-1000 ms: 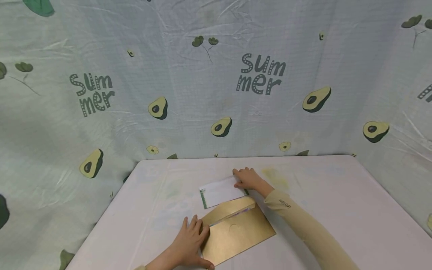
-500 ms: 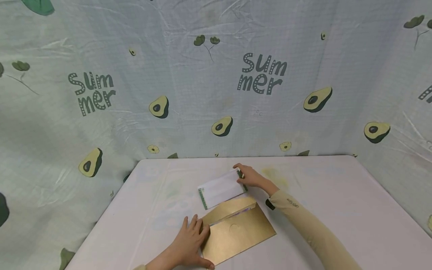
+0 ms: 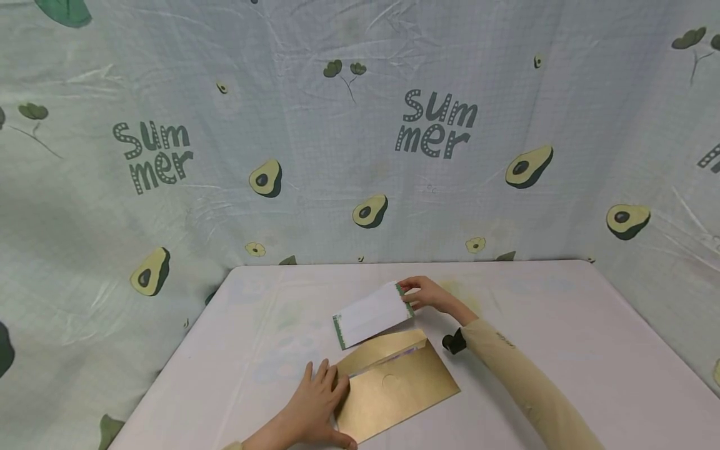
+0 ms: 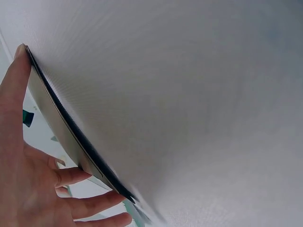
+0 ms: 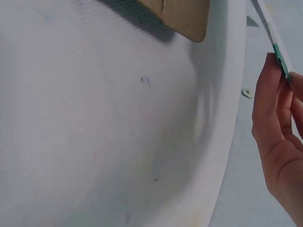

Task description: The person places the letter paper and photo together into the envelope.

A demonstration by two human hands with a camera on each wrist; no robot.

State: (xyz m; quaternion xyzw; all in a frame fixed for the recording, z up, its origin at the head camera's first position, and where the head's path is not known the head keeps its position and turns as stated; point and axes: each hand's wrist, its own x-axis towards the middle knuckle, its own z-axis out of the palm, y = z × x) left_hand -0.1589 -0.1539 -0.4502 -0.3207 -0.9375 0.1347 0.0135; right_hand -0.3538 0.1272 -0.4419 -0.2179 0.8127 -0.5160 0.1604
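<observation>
Right fingers (image 5: 266, 97) pinch the white paper (image 3: 368, 317) by one end — left fingers (image 3: 340, 389), spread, touch the gold envelope (image 3: 402, 389).

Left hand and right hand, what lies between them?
In the head view, the gold envelope lies nearest the left hand, then the white green-edged paper, held by the right hand.

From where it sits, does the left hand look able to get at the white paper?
Probably yes: the left hand lies close to the near left corner of the white paper, with nothing visible blocking the way. It touches the gold envelope, though, so reaching may mean letting go.
</observation>
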